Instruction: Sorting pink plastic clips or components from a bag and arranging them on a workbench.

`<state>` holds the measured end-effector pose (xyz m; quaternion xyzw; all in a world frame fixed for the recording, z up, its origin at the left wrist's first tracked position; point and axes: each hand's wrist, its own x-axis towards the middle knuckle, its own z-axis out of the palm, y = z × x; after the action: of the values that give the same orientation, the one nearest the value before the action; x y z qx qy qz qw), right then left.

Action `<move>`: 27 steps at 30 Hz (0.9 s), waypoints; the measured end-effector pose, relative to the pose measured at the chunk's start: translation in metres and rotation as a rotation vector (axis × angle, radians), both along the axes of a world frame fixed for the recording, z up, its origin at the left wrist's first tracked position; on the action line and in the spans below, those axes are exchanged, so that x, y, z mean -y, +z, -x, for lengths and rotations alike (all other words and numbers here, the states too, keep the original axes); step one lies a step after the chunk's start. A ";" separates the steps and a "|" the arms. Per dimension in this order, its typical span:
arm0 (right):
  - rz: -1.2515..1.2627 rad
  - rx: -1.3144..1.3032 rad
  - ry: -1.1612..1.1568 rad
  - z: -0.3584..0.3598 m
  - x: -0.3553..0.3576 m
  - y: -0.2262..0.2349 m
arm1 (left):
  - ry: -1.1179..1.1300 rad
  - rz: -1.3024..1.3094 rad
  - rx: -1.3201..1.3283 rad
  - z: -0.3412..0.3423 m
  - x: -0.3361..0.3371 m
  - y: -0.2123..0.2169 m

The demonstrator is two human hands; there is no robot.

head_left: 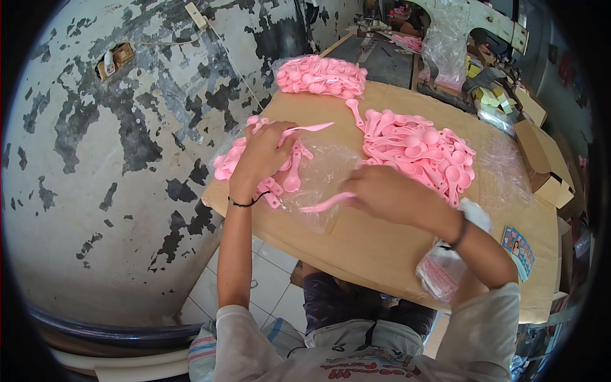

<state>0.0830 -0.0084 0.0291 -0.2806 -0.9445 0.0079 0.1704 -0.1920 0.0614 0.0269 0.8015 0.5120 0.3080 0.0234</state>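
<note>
My left hand (262, 151) is closed on a pink plastic spoon (313, 127) that sticks out to the right from its fingers. Under and around this hand lies a smaller heap of pink spoons (291, 181) on a clear plastic bag (328, 172). My right hand (377, 192), slightly blurred, grips another pink spoon (326, 204), which points left above the bag; its fingertips are partly hidden. Just beyond the right hand spreads a larger loose pile of pink spoons (417, 149). One spoon (354, 111) rests at that pile's far left corner.
A filled clear bag of pink spoons (321, 76) sits at the far edge of the brown-covered table (293, 226). Small clear bags (439, 274) and a colourful packet (519, 251) lie near my right arm. Cardboard boxes (544, 159) stand right; a peeling wall (140, 210) rises left.
</note>
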 end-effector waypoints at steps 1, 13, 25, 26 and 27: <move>0.123 0.086 -0.072 -0.020 0.012 0.024 | -0.040 -0.079 -0.034 -0.005 0.002 0.003; 0.203 0.101 -0.375 -0.050 -0.006 0.072 | -0.169 0.191 0.116 -0.091 -0.015 0.040; 0.035 0.392 -0.012 0.117 -0.114 -0.161 | 0.202 0.454 0.303 0.094 -0.067 -0.052; 0.351 -0.418 0.327 0.113 -0.131 -0.200 | 0.165 0.453 0.303 0.068 -0.074 -0.044; 0.637 -1.247 0.678 0.114 -0.138 -0.219 | 0.205 0.441 0.270 0.055 -0.073 -0.040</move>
<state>-0.0311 0.1293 -0.1904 0.0446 -0.6605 0.4869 0.5699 -0.2466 0.1344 -0.0127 0.6729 0.6374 0.2938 0.2339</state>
